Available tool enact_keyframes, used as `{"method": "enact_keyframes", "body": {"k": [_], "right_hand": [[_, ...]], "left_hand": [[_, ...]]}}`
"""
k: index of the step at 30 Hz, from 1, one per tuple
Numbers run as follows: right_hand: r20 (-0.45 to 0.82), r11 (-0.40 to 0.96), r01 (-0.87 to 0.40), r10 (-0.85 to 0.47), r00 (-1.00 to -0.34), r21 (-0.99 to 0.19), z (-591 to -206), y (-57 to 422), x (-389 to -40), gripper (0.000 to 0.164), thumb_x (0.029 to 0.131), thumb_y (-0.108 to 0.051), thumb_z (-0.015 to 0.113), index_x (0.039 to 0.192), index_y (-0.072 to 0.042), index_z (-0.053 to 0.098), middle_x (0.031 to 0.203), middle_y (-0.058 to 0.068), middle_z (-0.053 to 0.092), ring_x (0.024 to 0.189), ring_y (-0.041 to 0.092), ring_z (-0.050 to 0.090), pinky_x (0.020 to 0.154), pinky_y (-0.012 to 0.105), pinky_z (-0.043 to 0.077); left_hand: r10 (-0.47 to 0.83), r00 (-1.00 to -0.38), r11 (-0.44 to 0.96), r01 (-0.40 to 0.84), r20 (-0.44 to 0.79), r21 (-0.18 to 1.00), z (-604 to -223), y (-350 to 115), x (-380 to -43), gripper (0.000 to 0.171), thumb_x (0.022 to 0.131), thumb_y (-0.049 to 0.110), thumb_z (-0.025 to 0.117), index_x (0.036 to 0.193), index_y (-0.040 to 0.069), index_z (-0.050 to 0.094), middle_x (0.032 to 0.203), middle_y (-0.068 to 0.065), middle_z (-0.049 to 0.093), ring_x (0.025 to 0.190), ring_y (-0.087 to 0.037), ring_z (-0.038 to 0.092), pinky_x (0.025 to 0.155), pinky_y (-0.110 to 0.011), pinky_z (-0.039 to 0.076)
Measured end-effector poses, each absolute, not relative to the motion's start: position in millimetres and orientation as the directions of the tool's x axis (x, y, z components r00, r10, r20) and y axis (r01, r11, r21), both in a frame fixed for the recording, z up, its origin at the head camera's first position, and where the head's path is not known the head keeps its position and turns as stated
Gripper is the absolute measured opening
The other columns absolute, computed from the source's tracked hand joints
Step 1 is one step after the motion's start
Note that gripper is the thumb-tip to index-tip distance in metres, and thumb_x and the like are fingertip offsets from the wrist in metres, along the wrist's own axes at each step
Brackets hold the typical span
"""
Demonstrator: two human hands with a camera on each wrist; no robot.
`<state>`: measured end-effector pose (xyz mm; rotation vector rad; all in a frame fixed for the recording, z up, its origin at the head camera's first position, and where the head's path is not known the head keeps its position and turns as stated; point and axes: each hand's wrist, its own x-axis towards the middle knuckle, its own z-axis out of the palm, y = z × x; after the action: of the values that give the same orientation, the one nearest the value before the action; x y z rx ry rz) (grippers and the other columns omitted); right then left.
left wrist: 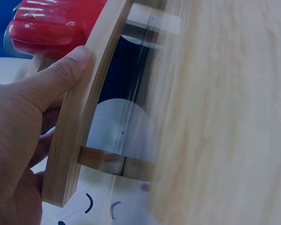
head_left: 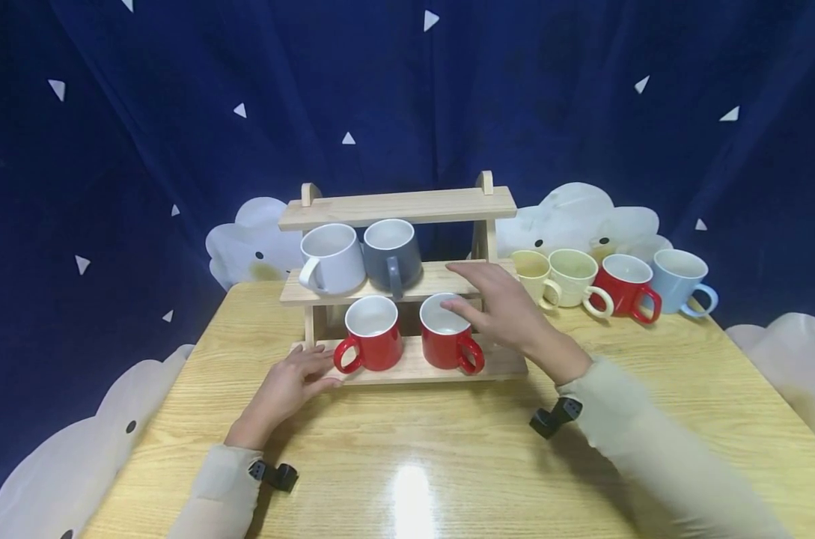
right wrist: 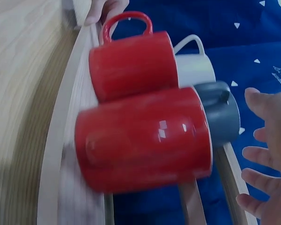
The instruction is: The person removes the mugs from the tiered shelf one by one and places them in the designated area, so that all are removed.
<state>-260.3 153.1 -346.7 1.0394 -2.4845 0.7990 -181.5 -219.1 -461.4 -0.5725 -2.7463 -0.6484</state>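
Observation:
A three-tier wooden shelf (head_left: 407, 209) stands on the table. On its bottom board sit two red mugs with white insides, a left red mug (head_left: 375, 343) and a right red mug (head_left: 441, 340). My left hand (head_left: 292, 382) grips the left end of the bottom board, thumb (left wrist: 68, 70) along the front edge and fingers behind it. Over the right red mug, my right hand (head_left: 504, 311) is spread with nothing in it; the right wrist view shows its fingers (right wrist: 260, 157) apart from the mugs. A white mug (head_left: 333, 262) and a grey mug (head_left: 392, 258) share the middle board.
Right of the shelf stand a yellow mug (head_left: 531, 275), a pale green mug (head_left: 572, 277), another red mug (head_left: 623, 283) and a light blue mug (head_left: 676, 281) in a row on the wooden table (head_left: 474, 464). A dark blue curtain (head_left: 380, 90) hangs behind.

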Motion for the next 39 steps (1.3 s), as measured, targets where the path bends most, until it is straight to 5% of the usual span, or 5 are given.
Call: {"method": "enact_keyframes", "body": {"k": [12, 25, 39], "right_hand": [[0.475, 0.604, -0.727, -0.560, -0.679, -0.327, -344.9, 110.0, -257.7, 0.062, 0.093, -0.047, 0.064, 0.143, -0.013, 0.050, 0.141, 0.006, 0.052, 0.131, 0.026, 0.044, 0.112, 0.044, 0.034], [0.522, 0.612, -0.771, -0.607, -0.600, -0.175, -338.7, 79.9, -262.4, 0.055, 0.095, -0.040, 0.063, 0.141, -0.012, 0.053, 0.139, 0.008, 0.053, 0.129, 0.026, 0.047, 0.111, 0.040, 0.037], [0.599, 0.673, -0.722, -0.516, -0.612, -0.159, -337.0, 61.3, -259.7, 0.033, 0.094, -0.033, 0.067, 0.119, -0.013, 0.068, 0.123, 0.005, 0.062, 0.115, 0.025, 0.055, 0.098, 0.037, 0.050]], "left_hand": [[0.325, -0.873, 0.809, 0.456, 0.364, 0.371, -462.9, -218.9, -181.0, 0.047, 0.079, 0.038, 0.080, 0.117, 0.012, 0.073, 0.121, -0.008, 0.068, 0.123, -0.031, 0.056, 0.113, -0.056, 0.029], [0.338, -0.865, 0.800, 0.472, 0.372, 0.371, -463.4, -220.4, -181.3, 0.046, 0.080, 0.038, 0.080, 0.118, 0.012, 0.073, 0.121, -0.007, 0.068, 0.123, -0.031, 0.056, 0.114, -0.054, 0.027], [0.325, -0.872, 0.809, 0.457, 0.366, 0.371, -464.0, -220.9, -180.8, 0.048, 0.079, 0.039, 0.080, 0.118, 0.011, 0.073, 0.120, -0.007, 0.068, 0.124, -0.030, 0.055, 0.113, -0.056, 0.029]]}}
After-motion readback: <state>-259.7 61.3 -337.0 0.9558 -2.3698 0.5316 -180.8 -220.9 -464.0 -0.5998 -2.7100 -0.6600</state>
